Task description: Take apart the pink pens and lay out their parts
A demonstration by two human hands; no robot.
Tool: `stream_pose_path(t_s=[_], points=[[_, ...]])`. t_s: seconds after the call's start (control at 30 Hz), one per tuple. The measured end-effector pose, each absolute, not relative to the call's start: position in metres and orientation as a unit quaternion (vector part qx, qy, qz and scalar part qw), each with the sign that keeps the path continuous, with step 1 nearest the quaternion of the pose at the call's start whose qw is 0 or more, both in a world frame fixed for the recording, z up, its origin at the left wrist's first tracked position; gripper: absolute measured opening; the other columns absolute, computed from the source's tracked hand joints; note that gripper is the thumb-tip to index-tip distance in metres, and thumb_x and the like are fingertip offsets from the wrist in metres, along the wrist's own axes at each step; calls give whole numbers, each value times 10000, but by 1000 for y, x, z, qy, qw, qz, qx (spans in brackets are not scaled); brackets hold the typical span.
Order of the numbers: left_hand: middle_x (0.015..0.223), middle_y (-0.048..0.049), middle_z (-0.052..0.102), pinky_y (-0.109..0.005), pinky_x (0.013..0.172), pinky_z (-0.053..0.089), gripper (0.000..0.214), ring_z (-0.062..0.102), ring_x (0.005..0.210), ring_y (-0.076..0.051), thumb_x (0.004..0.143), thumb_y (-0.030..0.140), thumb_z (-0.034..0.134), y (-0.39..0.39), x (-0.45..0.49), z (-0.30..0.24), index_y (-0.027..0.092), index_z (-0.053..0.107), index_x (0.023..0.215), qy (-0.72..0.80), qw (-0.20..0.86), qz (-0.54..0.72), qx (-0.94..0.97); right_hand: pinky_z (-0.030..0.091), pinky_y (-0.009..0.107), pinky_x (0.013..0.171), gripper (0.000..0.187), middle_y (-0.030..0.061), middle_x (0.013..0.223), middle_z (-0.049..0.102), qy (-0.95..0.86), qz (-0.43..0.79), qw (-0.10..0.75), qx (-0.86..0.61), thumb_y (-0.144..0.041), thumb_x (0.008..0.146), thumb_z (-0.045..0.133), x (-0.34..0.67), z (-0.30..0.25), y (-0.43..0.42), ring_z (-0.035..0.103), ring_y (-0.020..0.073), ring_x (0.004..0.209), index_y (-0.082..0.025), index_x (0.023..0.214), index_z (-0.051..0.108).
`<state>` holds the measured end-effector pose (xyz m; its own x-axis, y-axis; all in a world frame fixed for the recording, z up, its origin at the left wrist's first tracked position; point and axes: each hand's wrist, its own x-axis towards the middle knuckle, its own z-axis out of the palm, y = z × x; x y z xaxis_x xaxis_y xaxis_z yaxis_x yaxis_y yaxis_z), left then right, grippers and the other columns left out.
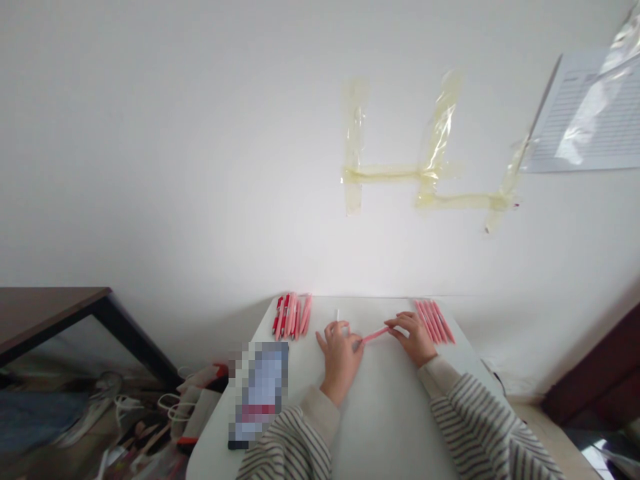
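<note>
A slim pink pen (375,335) spans the gap between my two hands over the white table (380,413). My left hand (343,360) pinches its left end between thumb and finger, with the other fingers raised. At the pen's right end, my right hand (414,339) closes its fingertips on it. Just beyond my left fingers shows a thin white stick (337,315), its lower part hidden. To the right of my right hand lies a row of several pink pens (434,321). Several red and pink pens (291,316) lie together at the back left.
A phone (260,393), its screen blurred out, lies along the table's left edge. The white wall (225,167) rises directly behind the table, bearing yellowed tape (387,175) and a lined paper sheet (590,120). Left stands a dark-topped table (55,300) above floor clutter (145,427).
</note>
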<state>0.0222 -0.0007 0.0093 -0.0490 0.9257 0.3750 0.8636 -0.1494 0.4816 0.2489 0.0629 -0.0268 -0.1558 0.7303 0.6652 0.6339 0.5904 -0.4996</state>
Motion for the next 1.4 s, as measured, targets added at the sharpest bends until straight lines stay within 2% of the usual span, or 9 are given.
stream_pose_path(t_s=[0.23,0.6,0.97,1.4], points=[[1280,-44,602,-736,1172,154,84,422,1306,-303,806,296,728,0,22,9,327,787,856,651,48,321,686,515,466,938,204,65,922,747,-769,37,464,-438,-358,961,597,244,-21,59,615,271,1012,-287,1026,777],[1288,-49,594,-742,1169,149,77,412,1309,-300,804,297,735,-1,22,9,324,786,855,649,53,324,686,516,430,927,173,59,924,746,-776,32,459,-431,-331,957,605,241,-12,53,628,251,987,-287,1024,758],[1291,-39,591,-725,1162,188,78,424,1308,-304,794,313,752,-1,22,9,340,781,861,653,48,317,686,494,495,968,229,76,979,750,-776,94,460,-422,-385,969,565,241,-7,50,621,271,1020,-283,1036,759],[1290,-48,599,-724,1170,158,82,414,1307,-296,802,304,731,-1,21,10,324,785,861,654,64,324,680,466,493,997,203,52,987,753,-772,59,475,-419,-371,968,580,241,-7,50,592,260,1045,-301,1022,763]])
